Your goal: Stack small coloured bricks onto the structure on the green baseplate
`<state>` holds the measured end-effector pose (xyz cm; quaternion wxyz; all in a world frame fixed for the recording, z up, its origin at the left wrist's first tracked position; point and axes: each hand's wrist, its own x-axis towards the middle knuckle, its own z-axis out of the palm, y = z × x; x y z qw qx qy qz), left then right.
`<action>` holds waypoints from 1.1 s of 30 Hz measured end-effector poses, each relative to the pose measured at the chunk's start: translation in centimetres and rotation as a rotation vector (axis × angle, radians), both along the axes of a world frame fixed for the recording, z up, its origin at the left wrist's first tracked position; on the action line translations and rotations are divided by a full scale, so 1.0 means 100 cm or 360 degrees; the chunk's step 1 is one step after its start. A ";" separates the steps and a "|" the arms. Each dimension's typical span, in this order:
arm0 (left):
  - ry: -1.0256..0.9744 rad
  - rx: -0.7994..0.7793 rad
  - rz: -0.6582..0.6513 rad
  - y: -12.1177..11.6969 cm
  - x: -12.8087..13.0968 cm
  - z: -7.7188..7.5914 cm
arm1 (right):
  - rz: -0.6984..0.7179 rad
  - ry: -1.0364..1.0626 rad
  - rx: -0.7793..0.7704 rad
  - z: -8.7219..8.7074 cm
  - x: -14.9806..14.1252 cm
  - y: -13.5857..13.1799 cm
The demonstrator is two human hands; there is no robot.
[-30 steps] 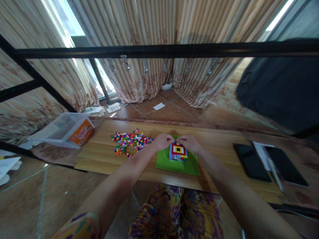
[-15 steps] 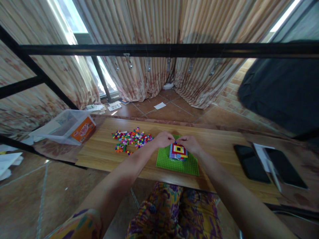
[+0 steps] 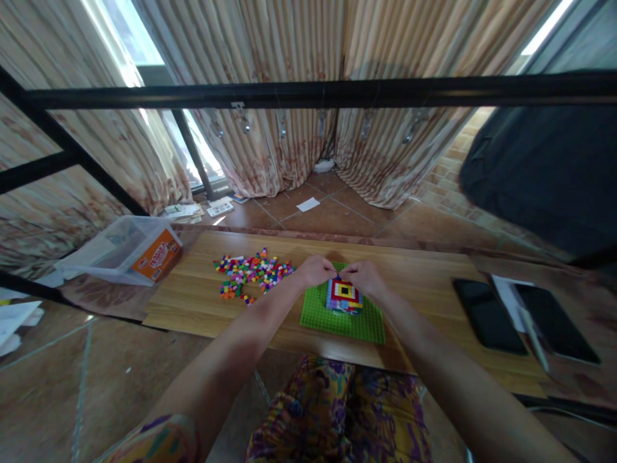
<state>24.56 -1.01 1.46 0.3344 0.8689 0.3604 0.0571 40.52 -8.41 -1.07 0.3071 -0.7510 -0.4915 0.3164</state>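
Note:
A low block built of small toy bricks (image 3: 344, 297) stands on a green studded baseplate (image 3: 347, 328). Its top shows nested rings of red, white and yellow around a dark centre; the sides are mixed light colours. My left hand (image 3: 315, 271) comes in from the left, its fingers pinched at the block's far edge. From the other side, my right hand (image 3: 363, 276) pinches at the same spot. Between the two sets of fingertips a small dark blue brick (image 3: 338, 278) shows, partly hidden. Whether it is seated on the block, I cannot tell.
Loose coloured bricks (image 3: 255, 273) lie spread on the wooden table (image 3: 193, 296), left of the baseplate. A clear plastic bin (image 3: 120, 251) with an orange label stands at the far left. Two dark tablet-like devices (image 3: 489, 315) and papers are at the right. A black rail (image 3: 308, 94) crosses beyond.
Both hands stay pinched at the block's far edge, with barely any movement of the fingers. The view has shifted slightly.

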 end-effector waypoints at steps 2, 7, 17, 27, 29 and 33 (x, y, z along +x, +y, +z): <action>-0.0005 -0.0025 0.0027 0.000 0.000 -0.002 | -0.0006 -0.0012 0.0018 0.000 -0.001 0.000; -0.0046 -0.0020 0.0136 -0.008 0.001 -0.002 | -0.0018 0.0000 0.0128 -0.002 -0.005 -0.003; -0.0714 -0.0012 0.0759 -0.072 -0.077 -0.001 | -0.0422 -0.0066 0.0554 -0.002 0.024 -0.081; -0.0611 -0.0114 0.1267 -0.157 -0.184 -0.040 | -0.0381 -0.0855 0.0585 -0.056 0.019 -0.141; -0.0541 0.0008 0.1322 -0.149 -0.185 -0.039 | -0.0316 -0.1027 0.0593 -0.061 0.018 -0.137; -0.0325 0.0226 0.1284 -0.133 -0.180 -0.039 | -0.0195 -0.1285 0.0549 -0.068 0.020 -0.135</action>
